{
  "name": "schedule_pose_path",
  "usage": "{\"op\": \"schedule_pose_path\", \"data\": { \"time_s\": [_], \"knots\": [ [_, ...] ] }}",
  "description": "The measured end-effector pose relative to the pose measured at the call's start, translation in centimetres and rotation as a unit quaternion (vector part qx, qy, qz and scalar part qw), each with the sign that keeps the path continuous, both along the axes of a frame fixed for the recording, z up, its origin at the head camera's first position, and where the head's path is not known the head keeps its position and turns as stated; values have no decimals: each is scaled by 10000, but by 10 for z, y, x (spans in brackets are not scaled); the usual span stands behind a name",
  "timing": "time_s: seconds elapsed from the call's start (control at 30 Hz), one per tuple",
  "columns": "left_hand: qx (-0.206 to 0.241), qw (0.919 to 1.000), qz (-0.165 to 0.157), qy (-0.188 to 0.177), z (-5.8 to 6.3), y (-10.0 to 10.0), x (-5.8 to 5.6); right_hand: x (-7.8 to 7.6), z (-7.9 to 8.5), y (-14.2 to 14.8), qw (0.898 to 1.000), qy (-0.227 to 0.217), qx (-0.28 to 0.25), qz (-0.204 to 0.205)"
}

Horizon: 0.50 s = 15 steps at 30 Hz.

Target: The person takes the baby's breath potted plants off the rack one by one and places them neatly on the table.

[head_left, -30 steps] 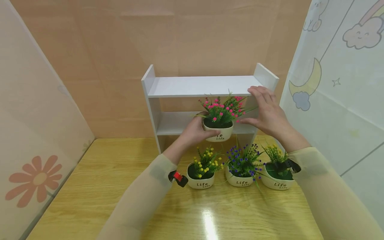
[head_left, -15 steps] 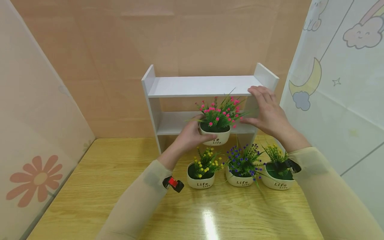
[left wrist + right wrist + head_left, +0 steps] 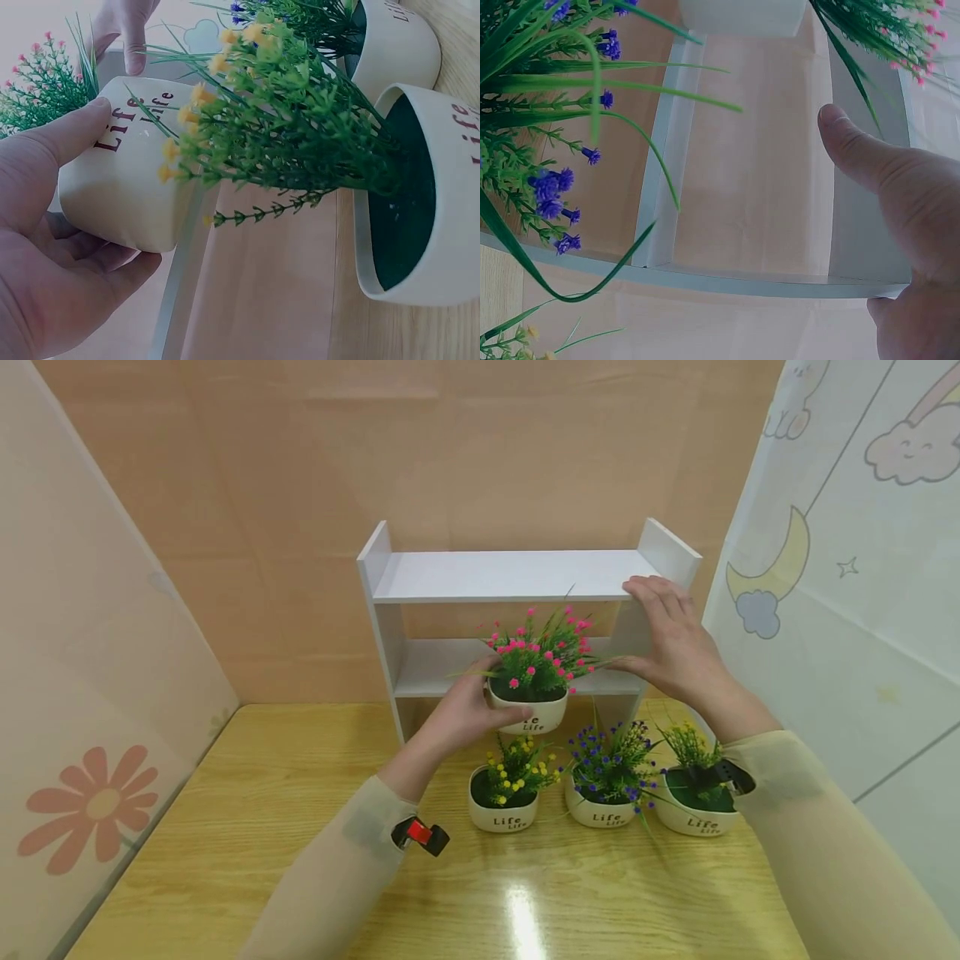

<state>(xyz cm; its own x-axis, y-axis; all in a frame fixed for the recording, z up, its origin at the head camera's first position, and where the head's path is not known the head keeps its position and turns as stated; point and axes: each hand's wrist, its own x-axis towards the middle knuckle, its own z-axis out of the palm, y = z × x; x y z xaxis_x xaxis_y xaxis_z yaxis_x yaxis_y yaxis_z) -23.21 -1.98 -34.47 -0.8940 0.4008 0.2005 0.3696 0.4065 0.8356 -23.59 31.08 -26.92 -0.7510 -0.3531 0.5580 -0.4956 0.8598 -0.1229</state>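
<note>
My left hand (image 3: 468, 710) grips a cream oval flowerpot (image 3: 124, 176) of artificial pink flowers (image 3: 536, 652). Its thumb lies over the front lettering, and its other fingers support the back and underside. The pot hangs in front of a white two-tier shelf (image 3: 510, 575), just above a yellow-flowered pot (image 3: 502, 818) on the table. At the shelf's right end, my right hand (image 3: 678, 639) rests its fingers on the upper board's front edge. Its thumb (image 3: 851, 146) stretches out straight towards the pink flowers.
A purple-flowered pot (image 3: 600, 812) and another yellow-flowered pot (image 3: 697, 821) stand in a row on the wooden table (image 3: 300, 802), in front of the shelf. A tan backdrop (image 3: 517, 452) and a patterned right wall (image 3: 862, 635) enclose the shelf closely.
My left hand has brought the pink-flowered pot down and slightly left, nearer to the camera and away from the shelf. The right hand has stayed at the shelf's right end.
</note>
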Motion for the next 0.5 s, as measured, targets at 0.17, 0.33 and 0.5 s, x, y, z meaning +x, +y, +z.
{"op": "schedule_pose_path", "data": {
  "time_s": [0.17,0.33,0.5],
  "knots": [
    [45,9999,113,-83,-2,-8,6,0,-1,1,10000,83,30,29],
    [138,9995,238,-144,-2,-19,13,1,0,0,10000,78,17,55],
    [128,9994,317,-105,-3,-34,20,0,0,0,10000,-1,7,-11]
  ]
}}
